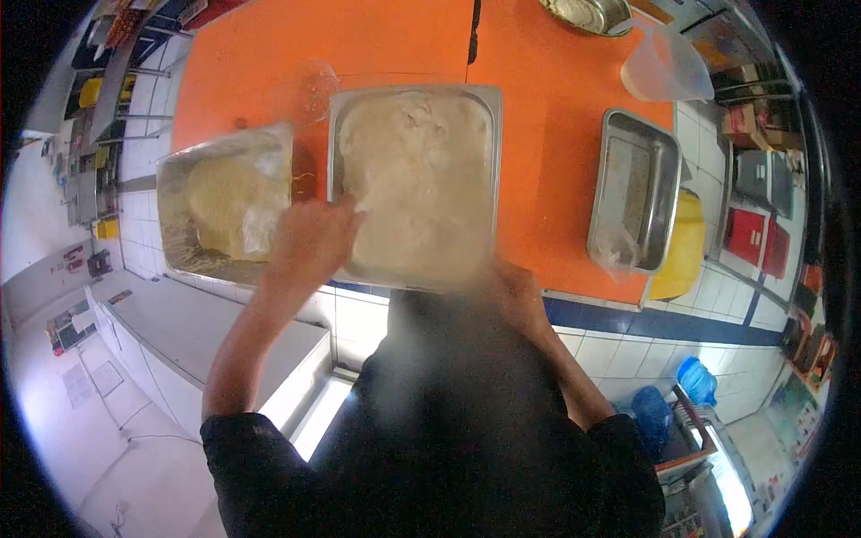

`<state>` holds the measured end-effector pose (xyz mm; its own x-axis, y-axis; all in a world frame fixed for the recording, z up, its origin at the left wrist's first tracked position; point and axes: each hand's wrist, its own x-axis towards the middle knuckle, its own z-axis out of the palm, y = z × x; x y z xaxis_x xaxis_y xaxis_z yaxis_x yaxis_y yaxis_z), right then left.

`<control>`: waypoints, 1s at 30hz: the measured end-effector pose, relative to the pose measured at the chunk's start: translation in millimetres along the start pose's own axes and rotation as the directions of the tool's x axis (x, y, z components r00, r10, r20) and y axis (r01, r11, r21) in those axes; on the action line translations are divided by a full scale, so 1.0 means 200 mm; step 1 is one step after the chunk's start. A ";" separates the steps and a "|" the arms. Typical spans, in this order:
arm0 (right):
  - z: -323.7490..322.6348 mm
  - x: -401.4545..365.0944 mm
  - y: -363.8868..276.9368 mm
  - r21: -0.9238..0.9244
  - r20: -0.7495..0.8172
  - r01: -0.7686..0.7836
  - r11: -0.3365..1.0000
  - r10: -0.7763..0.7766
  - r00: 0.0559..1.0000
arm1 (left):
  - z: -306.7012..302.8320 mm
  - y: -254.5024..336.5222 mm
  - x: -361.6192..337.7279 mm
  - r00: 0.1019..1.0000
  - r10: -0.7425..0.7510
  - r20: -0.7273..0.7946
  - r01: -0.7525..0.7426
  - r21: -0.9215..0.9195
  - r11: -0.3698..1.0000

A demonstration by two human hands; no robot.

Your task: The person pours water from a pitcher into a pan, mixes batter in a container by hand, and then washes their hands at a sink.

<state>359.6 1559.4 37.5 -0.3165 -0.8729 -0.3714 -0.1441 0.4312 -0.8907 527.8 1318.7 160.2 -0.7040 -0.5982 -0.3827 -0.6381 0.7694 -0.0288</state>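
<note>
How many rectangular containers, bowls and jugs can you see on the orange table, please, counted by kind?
Rectangular containers: 3 (large metal pan with pale dough, middle; container with yellowish contents, left; smaller metal pan, right)
Bowls: 1 (round bowl, cut off by the picture's edge)
Jugs: 1 (translucent plastic jug)
Total: 5

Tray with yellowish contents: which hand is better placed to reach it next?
Probably the left hand, close to that tray; the right hand is farther, by the right corner of the middle pan.
</note>
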 end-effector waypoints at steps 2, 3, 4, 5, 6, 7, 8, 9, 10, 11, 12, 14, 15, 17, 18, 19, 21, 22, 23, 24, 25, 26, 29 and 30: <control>-0.01 0.01 -0.04 0.100 0.001 0.000 0.995 0.000 1.000 | -0.06 -0.05 0.02 1.000 -0.031 -0.001 0.031 0.026 0.999; -0.02 0.01 -0.06 0.064 0.015 -0.001 0.998 0.000 1.000 | -0.02 -0.12 0.10 0.999 0.003 -0.042 0.002 0.118 0.993; -0.02 0.01 -0.07 0.027 0.026 -0.003 1.000 0.002 1.000 | 0.03 -0.17 0.19 0.996 0.042 -0.078 -0.025 0.209 0.978; -0.02 0.01 -0.07 0.028 0.028 0.001 1.000 -0.002 1.000 | 0.08 -0.21 0.27 0.989 0.036 -0.144 -0.014 0.149 0.989; 0.00 0.01 -0.06 0.112 0.025 -0.020 0.993 0.018 1.000 | 0.13 -0.25 0.37 0.977 0.029 -0.209 -0.011 0.087 0.996; 0.00 0.01 -0.04 0.196 0.019 -0.040 0.980 0.037 0.999 | 0.20 -0.29 0.48 0.980 0.112 -0.165 -0.085 0.161 0.983; 0.01 0.01 0.00 0.195 0.013 -0.039 0.980 0.038 0.999 | 0.24 -0.32 0.58 0.974 0.193 -0.116 -0.163 0.231 0.959; 0.01 0.01 0.05 0.130 0.040 -0.057 0.990 0.052 0.998 | 0.24 -0.30 0.63 0.973 0.197 -0.117 -0.167 0.230 0.959; 0.00 0.02 0.04 0.064 0.070 -0.071 0.995 0.067 0.995 | 0.24 -0.26 0.68 0.954 0.265 -0.144 -0.235 0.195 0.952; -0.01 0.01 0.02 0.063 0.075 -0.070 0.996 0.066 0.995 | 0.24 -0.23 0.70 0.931 0.324 -0.170 -0.298 0.162 0.941; -0.01 0.00 -0.01 0.071 0.046 -0.030 0.997 0.026 0.999 | 0.24 -0.22 0.72 0.931 0.320 -0.174 -0.292 0.166 0.942; -0.02 0.01 -0.04 0.082 0.010 0.017 0.996 -0.018 1.000 | 0.20 -0.18 0.77 0.652 0.606 -0.456 -0.650 0.076 0.756; -0.02 0.02 -0.03 0.065 -0.003 0.048 0.997 -0.047 0.999 | 0.20 -0.19 0.76 0.649 0.611 -0.454 -0.653 0.081 0.753; -0.01 0.01 -0.02 0.052 -0.014 0.070 0.996 -0.070 0.997 | 0.14 -0.15 0.59 0.739 0.554 -0.383 -0.601 -0.004 0.799; -0.01 0.01 -0.02 0.058 0.000 0.004 0.998 -0.004 1.000 | 0.10 -0.13 0.54 0.738 0.558 -0.380 -0.604 -0.003 0.797; -0.01 0.01 -0.01 0.062 0.015 -0.064 0.996 0.063 0.998 | 0.07 -0.12 0.50 0.843 0.533 -0.073 -0.527 0.080 0.846; -0.02 0.01 0.02 0.063 0.049 -0.113 0.992 0.110 0.993 | 0.05 -0.08 0.39 0.874 0.427 0.232 -0.471 0.190 0.861; -0.02 0.01 0.03 0.061 0.086 -0.158 0.986 0.152 0.985 | 0.05 -0.06 0.33 0.867 0.445 0.225 -0.480 0.133 0.867; -0.02 0.01 0.03 0.063 0.084 -0.157 0.986 0.152 0.985 | 0.05 -0.05 0.29 0.860 0.462 0.217 -0.486 0.075 0.871; -0.01 0.01 0.03 0.045 0.070 -0.137 0.990 0.134 0.988 | 0.06 -0.04 0.26 0.861 0.461 0.218 -0.485 0.076 0.871; -0.01 0.02 0.03 0.026 0.057 -0.116 0.993 0.114 0.992 | 0.08 -0.02 0.25 0.855 0.440 0.275 -0.466 0.036 0.884; 0.00 0.01 0.03 0.024 0.061 -0.113 0.993 0.112 0.992 | 0.09 0.00 0.25 0.845 0.418 0.332 -0.442 -0.004 0.897; 0.01 0.01 0.05 0.135 0.018 -0.067 0.989 0.065 0.998 | 0.19 -0.02 0.32 0.904 0.366 0.222 -0.369 -0.029 0.929; 0.00 0.02 0.06 0.099 0.030 -0.048 0.994 0.046 0.999 | 0.23 -0.03 0.35 0.931 0.325 0.164 -0.329 -0.007 0.944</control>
<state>356.6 1561.2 24.6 -0.2949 -0.8586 -0.4193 -0.0354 0.4483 -0.8932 497.0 1282.3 91.0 -0.8120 -0.2702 -0.5173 -0.3735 0.9217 0.1049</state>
